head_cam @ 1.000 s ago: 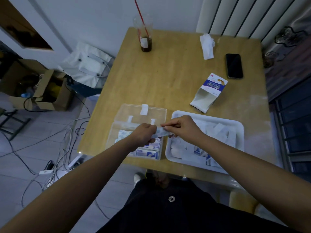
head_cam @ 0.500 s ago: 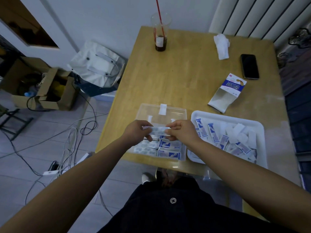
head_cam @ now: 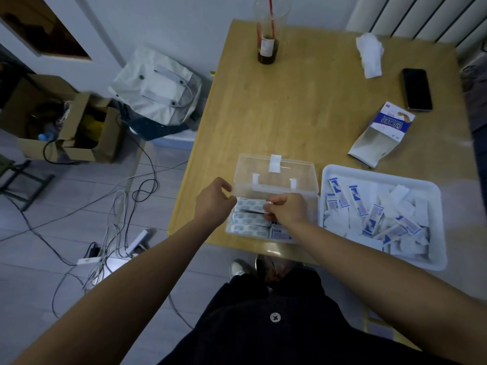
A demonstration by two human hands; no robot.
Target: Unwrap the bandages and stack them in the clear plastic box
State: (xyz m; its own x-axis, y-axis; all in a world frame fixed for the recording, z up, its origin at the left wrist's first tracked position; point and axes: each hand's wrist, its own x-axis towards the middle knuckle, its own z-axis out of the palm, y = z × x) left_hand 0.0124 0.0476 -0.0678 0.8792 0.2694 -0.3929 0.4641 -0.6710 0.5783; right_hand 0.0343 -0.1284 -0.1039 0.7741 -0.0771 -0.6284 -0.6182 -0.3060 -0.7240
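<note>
Our right fingers [head_cam: 271, 208] are pinched together on a bandage [head_cam: 257, 206], holding it flat just above the stack [head_cam: 249, 221] in the box [head_cam: 311, 204]. The right hand [head_cam: 288, 210] hovers over the box's middle. Our left fingers [head_cam: 228, 197] are curled at the box's left rim; we cannot tell whether they grip the bandage's other end or anything else. The left hand [head_cam: 213, 204] sits just outside that rim. The lid [head_cam: 295, 171] lies open behind the box. Just right of the box a white tray [head_cam: 382, 173] holds a loose heap of wrapped bandages [head_cam: 369, 214] and paper. Further back on the table [head_cam: 303, 101] are a packet [head_cam: 379, 135], a phone [head_cam: 417, 89], a tissue [head_cam: 370, 55] and a cup [head_cam: 267, 35].
</note>
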